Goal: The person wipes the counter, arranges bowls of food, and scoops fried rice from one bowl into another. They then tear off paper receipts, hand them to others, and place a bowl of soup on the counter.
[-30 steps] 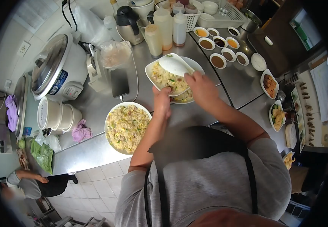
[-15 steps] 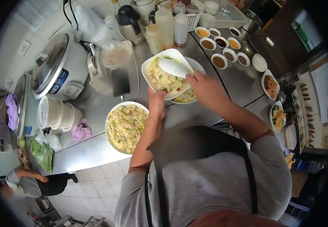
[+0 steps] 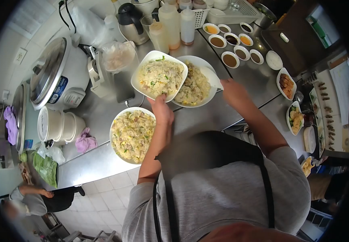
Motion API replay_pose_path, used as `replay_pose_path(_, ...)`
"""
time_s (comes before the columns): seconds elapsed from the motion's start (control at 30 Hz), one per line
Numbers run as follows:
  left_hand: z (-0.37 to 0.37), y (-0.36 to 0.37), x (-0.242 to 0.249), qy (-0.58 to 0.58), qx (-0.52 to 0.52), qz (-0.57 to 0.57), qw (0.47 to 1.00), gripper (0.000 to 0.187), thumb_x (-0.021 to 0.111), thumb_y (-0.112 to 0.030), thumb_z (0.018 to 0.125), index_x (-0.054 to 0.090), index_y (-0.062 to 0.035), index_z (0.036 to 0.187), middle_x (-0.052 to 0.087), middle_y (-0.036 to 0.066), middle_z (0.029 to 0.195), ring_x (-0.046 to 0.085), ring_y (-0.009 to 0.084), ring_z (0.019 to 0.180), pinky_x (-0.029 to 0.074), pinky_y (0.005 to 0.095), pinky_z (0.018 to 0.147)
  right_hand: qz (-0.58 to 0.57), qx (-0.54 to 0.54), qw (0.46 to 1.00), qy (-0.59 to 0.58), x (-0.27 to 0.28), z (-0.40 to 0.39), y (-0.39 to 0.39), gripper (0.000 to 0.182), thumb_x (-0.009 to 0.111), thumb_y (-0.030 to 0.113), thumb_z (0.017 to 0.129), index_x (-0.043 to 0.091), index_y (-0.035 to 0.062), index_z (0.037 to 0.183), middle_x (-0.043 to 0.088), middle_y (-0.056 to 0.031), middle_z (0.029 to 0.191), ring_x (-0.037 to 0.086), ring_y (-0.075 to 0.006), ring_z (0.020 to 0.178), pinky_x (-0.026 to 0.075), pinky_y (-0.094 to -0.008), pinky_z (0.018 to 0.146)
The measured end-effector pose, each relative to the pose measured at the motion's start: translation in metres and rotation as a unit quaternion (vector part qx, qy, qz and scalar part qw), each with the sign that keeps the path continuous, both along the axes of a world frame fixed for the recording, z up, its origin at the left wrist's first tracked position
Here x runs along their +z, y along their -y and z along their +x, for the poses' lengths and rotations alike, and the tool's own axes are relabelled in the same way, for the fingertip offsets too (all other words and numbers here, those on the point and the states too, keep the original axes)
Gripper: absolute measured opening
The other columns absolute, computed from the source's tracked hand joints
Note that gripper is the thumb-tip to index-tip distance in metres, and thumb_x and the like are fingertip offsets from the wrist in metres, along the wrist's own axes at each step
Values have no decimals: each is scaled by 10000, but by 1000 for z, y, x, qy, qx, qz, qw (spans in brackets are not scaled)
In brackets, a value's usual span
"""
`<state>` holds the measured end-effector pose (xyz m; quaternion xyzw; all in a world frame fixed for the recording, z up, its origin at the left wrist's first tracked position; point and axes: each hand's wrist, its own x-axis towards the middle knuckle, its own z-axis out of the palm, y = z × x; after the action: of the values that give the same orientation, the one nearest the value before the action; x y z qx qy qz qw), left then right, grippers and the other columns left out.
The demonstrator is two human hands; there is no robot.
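The left hand (image 3: 163,111) supports a square white dish (image 3: 145,60) from its near edge, the thumb at the rim and the other fingers mostly hidden underneath, so I cannot tell how they are spread. Fried rice (image 3: 160,76) with green bits is heaped in that dish. The right hand (image 3: 235,92) has its fingers curled together, pinching the handle end of a white rice paddle (image 3: 211,76), whose blade lies against the rice at the right side of a round white plate (image 3: 201,61). The square dish overlaps this plate's left side in the view (whether the two touch, I cannot tell). A second round plate (image 3: 112,139), full of fried rice with egg, rests on the stainless-steel counter (image 3: 90,171) just beside the left forearm. Beyond the square dish stand squeeze bottles (image 3: 168,28); small sauce dishes (image 3: 230,67) cluster past the right hand. A rice cooker (image 3: 71,80) and a purple cloth (image 3: 85,141) are farther left, and another person (image 3: 31,199) shows at lower left.
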<state>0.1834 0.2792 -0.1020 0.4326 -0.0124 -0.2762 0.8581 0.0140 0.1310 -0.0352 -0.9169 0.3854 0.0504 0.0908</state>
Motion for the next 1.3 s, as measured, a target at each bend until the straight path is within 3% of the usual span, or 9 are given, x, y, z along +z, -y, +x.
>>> replay_pose_path(0.2, 4, -2, 1, -21, -4, -8, 1000, 610, 381, 29, 656, 224, -82, 1234, 360, 118, 1195, 380, 240, 1098, 330, 343, 914, -8, 100, 995, -17, 75, -2, -31, 173, 418, 63, 737, 515, 48, 879, 491, -142, 898, 564, -306, 747, 457, -405, 635)
replay_pose_path(0.37, 8, -5, 2, -29, -18, -11, 999, 618, 371, 38, 655, 211, -90, 1237, 355, 123, 1200, 390, 257, 1099, 373, 371, 886, 30, 211, 974, -80, 76, 10, -59, 161, 422, 74, 734, 531, 49, 850, 495, -148, 880, 574, -298, 675, 463, -401, 584)
replay_pose_path(0.47, 11, -8, 4, -55, -31, -2, 998, 615, 379, 29, 660, 210, -109, 1235, 363, 115, 1191, 406, 254, 1079, 405, 382, 842, 26, 154, 984, -84, 64, 17, -47, 206, 437, 40, 723, 508, 79, 912, 485, -110, 876, 563, -296, 719, 456, -392, 613)
replay_pose_path(0.67, 9, -10, 10, -56, -50, 17, 997, 596, 403, -9, 668, 222, -137, 1221, 375, 98, 1175, 436, 239, 1034, 428, 370, 790, -94, 99, 989, -52, 83, 13, -6, 221, 455, 42, 713, 535, 63, 918, 535, -123, 853, 568, -306, 715, 459, -402, 616)
replay_pose_path(0.77, 11, -9, 7, -42, -53, 25, 997, 595, 406, -18, 671, 219, -139, 1223, 372, 97, 1178, 434, 240, 1035, 424, 369, 793, -49, 32, 983, -173, 70, 26, 15, 181, 460, 60, 712, 569, 61, 857, 576, -129, 781, 578, -289, 697, 454, -409, 609)
replay_pose_path(0.87, 8, -9, 13, -37, -40, 33, 998, 595, 403, -16, 676, 213, -136, 1227, 367, 98, 1182, 429, 239, 1042, 422, 363, 796, 14, 80, 982, -171, 47, 12, 20, 146, 464, 87, 717, 581, 50, 797, 589, -136, 726, 583, -270, 653, 452, -392, 581)
replay_pose_path(1.07, 11, -10, 5, -35, -61, 28, 997, 598, 385, -4, 683, 196, -131, 1236, 349, 115, 1193, 418, 247, 1051, 419, 371, 803, 262, 21, 964, 39, -25, 22, 17, 183, 472, 118, 736, 557, 24, 868, 572, -123, 668, 541, -212, 484, 439, -325, 485)
replay_pose_path(1.17, 12, -10, 8, -45, -60, 24, 997, 591, 381, -3, 684, 197, -125, 1232, 344, 118, 1194, 416, 254, 1049, 419, 370, 807, 280, 9, 952, 123, -31, 41, 8, 267, 502, 139, 724, 529, -10, 944, 569, -122, 661, 533, -182, 447, 435, -310, 445)
replay_pose_path(1.3, 14, -13, 8, -42, -66, 30, 996, 588, 385, -10, 684, 197, -132, 1228, 343, 120, 1194, 414, 254, 1052, 425, 380, 802, 375, -1, 915, 150, -44, 39, 26, 310, 526, 140, 722, 521, -20, 988, 561, -90, 645, 507, -140, 413, 407, -267, 380)
